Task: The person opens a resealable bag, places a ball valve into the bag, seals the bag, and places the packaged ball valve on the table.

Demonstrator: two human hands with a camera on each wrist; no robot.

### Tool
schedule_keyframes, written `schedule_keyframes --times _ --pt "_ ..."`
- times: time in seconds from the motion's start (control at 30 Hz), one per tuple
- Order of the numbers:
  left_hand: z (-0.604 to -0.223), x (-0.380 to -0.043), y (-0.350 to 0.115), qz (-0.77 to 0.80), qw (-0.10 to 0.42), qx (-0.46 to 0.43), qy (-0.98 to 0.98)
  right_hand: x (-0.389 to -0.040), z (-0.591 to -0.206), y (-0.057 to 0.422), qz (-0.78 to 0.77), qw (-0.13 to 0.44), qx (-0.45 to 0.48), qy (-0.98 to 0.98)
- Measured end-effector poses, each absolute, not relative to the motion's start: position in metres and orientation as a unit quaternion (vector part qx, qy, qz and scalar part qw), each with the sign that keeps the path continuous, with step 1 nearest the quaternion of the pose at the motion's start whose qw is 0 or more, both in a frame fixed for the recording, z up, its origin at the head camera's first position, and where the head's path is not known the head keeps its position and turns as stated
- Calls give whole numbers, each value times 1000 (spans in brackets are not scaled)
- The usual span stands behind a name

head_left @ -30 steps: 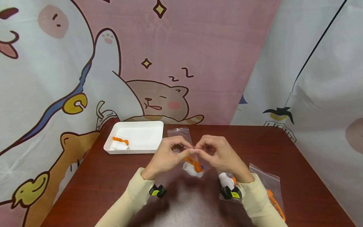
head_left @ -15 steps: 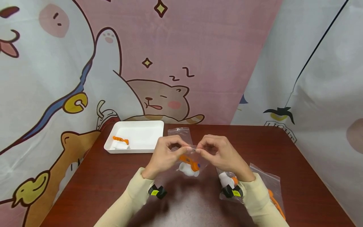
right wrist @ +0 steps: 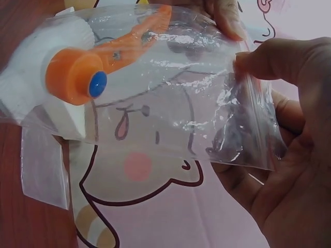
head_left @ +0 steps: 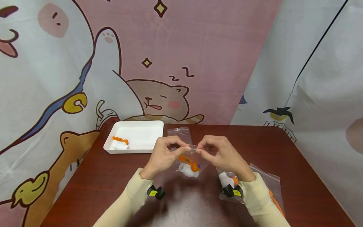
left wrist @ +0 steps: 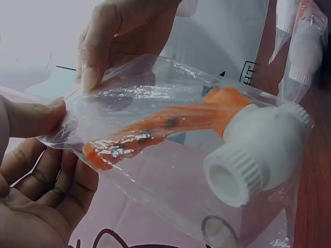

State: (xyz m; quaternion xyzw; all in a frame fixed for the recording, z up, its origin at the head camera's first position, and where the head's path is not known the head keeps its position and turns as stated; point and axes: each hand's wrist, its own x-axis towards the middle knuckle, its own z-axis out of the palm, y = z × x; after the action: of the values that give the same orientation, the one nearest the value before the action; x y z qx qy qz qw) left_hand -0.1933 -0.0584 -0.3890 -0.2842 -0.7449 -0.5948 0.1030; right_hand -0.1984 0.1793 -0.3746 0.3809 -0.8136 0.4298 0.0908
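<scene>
The person's L hand [head_left: 167, 156] and R hand [head_left: 219, 154] each pinch the mouth end of one clear zip bag [right wrist: 212, 124], white-orange valve [left wrist: 269, 150] inside, above the table [head_left: 99, 183], midway btw. its L & R edges, so prob. even, gentle pressure on both sides, w/o stretching, is best.

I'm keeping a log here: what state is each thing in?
Held bag: valve inside; whether sealed, unclear
Left hand: pinching the held bag's end
Right hand: pinching the same end
Tray: upright, holding one piece
Far bag: on the table, partly hidden
Two right-side bags: filled
</scene>
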Motion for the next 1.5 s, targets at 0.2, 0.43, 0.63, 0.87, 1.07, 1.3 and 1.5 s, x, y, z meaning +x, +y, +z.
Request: schedule_keyframes --times 0.2,0.43,0.63,0.87,1.07,1.3,1.5 --pt "-386 -192 -60 -593 107 -283 -746 -198 -374 182 416 93 381 -820" --pt "-385 -191 -64 -594 118 -275 -746 -197 -375 186 405 105 378 -826" --pt "-386 -192 -66 -599 117 -269 -745 -198 -375 188 405 108 382 -824" --pt "-386 -193 -68 -599 120 -267 -746 -198 -375 190 403 99 374 -829" --pt "-387 -194 -71 -598 124 -269 -745 -197 -375 195 402 98 363 -835" --pt "-386 -194 -73 -592 126 -262 -751 -197 -376 199 399 96 360 -838" --pt "-385 -194 -74 -596 124 -259 -750 -198 -377 202 392 100 358 -842"
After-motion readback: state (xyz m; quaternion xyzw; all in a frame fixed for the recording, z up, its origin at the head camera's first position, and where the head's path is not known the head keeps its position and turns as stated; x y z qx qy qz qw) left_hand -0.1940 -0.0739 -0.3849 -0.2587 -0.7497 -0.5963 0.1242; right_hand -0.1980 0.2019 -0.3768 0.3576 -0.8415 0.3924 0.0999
